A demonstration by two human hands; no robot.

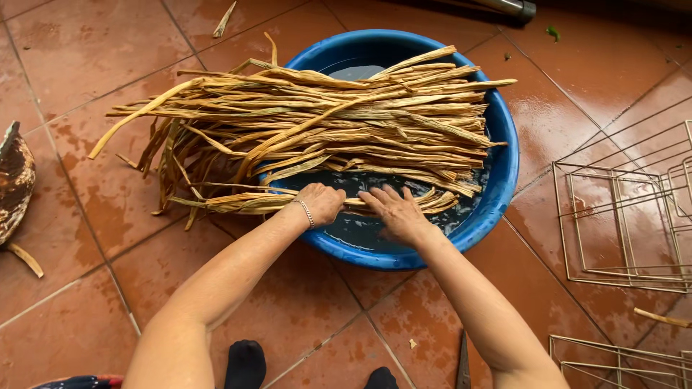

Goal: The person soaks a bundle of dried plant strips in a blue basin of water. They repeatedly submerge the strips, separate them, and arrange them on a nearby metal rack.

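While the left hand curls closed around a few dried leaf strips, the right hand lies flat with fingers spread on the same strips. These long tan strips lie crosswise over a blue basin of water, running left to right, their left ends hanging past the rim over the wet tiled floor. Wire frames sit to the right.

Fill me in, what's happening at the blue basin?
A person works bare-handed over a blue basin of water on a wet tiled floor. The left hand is closed on a bundle of long dried plant strips lying across the basin; the right hand presses flat on the strips nearest them. The strips' left ends hang over the rim onto the tiles. Wire frames lie to the right.
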